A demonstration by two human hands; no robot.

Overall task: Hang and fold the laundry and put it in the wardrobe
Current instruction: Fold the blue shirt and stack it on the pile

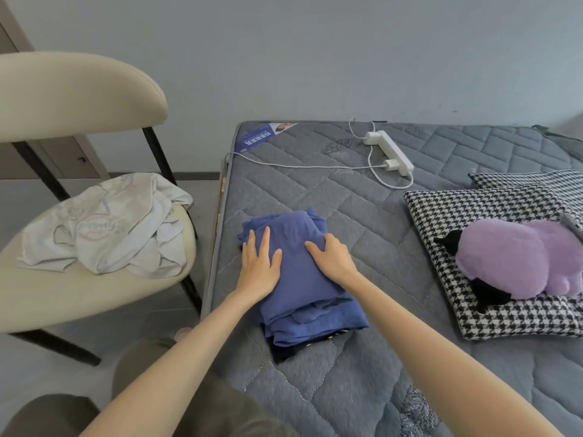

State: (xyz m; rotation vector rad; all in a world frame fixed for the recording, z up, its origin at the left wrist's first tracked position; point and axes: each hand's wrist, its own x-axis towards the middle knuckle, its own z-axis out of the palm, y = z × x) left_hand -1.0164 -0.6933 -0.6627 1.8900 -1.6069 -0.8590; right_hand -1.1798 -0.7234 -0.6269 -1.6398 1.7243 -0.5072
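Observation:
A folded blue garment (pixel 303 298) lies on the grey quilted mattress (pixel 347 389), near its left edge. A dark striped piece of cloth (pixel 290 353) peeks out from under its near end. My left hand (pixel 259 264) lies flat on the garment's left side with straight fingers. My right hand (pixel 331 260) presses on its right side, fingers bent over the fold's edge. A crumpled white garment (pixel 110 228) with a round print lies on the seat of the cream chair (pixel 56 298) to the left of the bed.
A white power strip (pixel 392 151) with chargers and cables lies at the mattress's far end. Two houndstooth pillows (pixel 504 316) sit at the right, with a purple plush toy (pixel 517 260) on top. Grey floor runs between chair and bed.

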